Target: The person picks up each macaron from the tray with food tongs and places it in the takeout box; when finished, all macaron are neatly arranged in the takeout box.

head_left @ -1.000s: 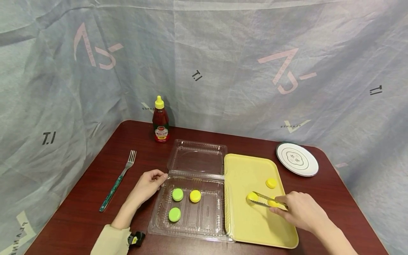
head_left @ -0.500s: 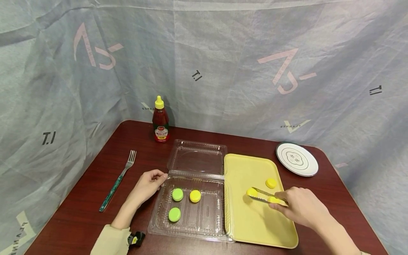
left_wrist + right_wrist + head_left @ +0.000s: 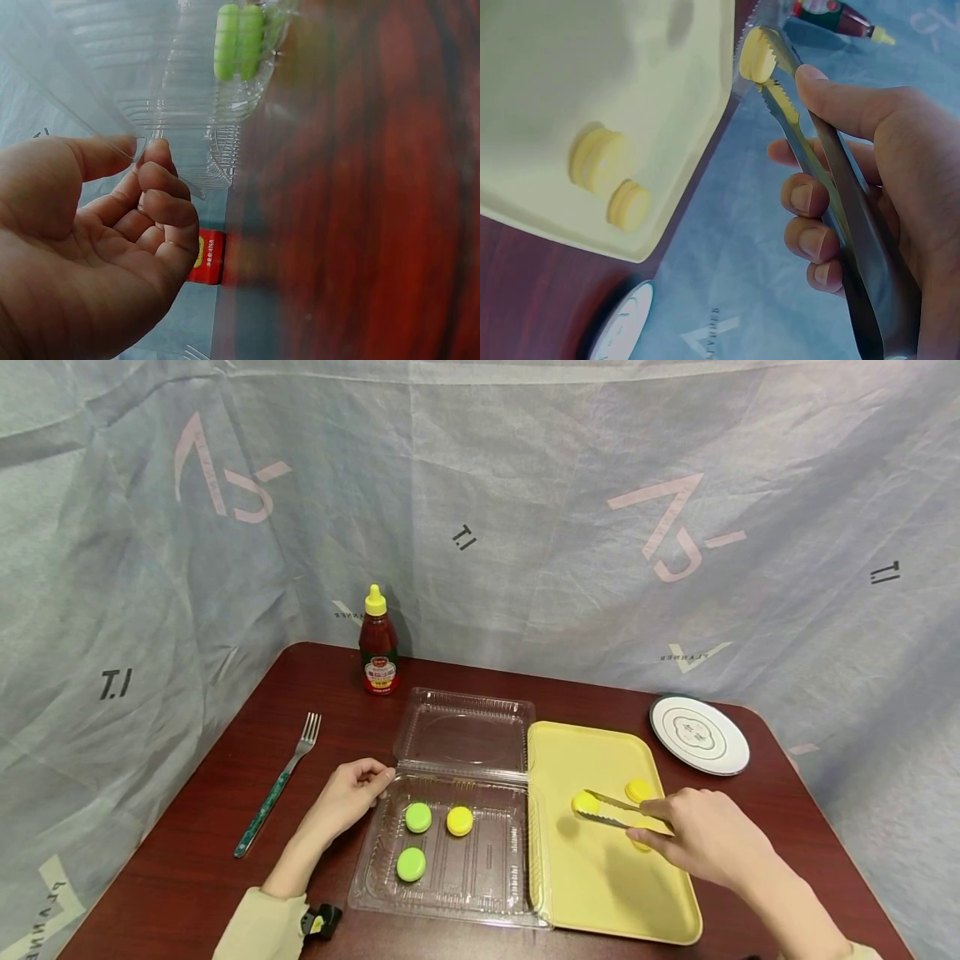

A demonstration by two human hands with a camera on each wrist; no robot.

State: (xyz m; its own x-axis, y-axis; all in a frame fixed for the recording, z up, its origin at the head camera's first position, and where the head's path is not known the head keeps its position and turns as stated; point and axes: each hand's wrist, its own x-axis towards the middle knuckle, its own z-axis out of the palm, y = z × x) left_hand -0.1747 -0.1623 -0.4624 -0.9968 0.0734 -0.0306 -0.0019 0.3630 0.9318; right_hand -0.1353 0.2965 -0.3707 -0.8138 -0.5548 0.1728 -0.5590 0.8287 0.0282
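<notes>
My right hand [image 3: 712, 839] grips metal tongs [image 3: 832, 176], whose serrated tips pinch a yellow macaron [image 3: 757, 56] above the yellow tray [image 3: 600, 902]. Two other yellow macarons lie on that tray; one, the nearer macaron [image 3: 640, 843], is partly hidden by the tongs and fingers. Between thumb and fingertips, my left hand [image 3: 112, 232] pinches the rim of a clear plastic clamshell box [image 3: 480, 893] at its left side, near the hinge. Inside the box's near half sit two green macarons [image 3: 411, 865] and a yellow macaron [image 3: 460, 821]. Its lid [image 3: 465, 735] lies folded back, away from me.
To the left lies a fork [image 3: 273, 793] with a green handle. A ketchup bottle [image 3: 378, 652] stands behind the box. At the back right, a white plate [image 3: 701, 735] sits beyond the tray. A grey cloth [image 3: 525, 527] hangs behind the dark red table [image 3: 195, 877].
My right hand has moved slightly up and away from me, and the tongs have lifted the yellow macaron off the tray. The left hand stays at the box rim.
</notes>
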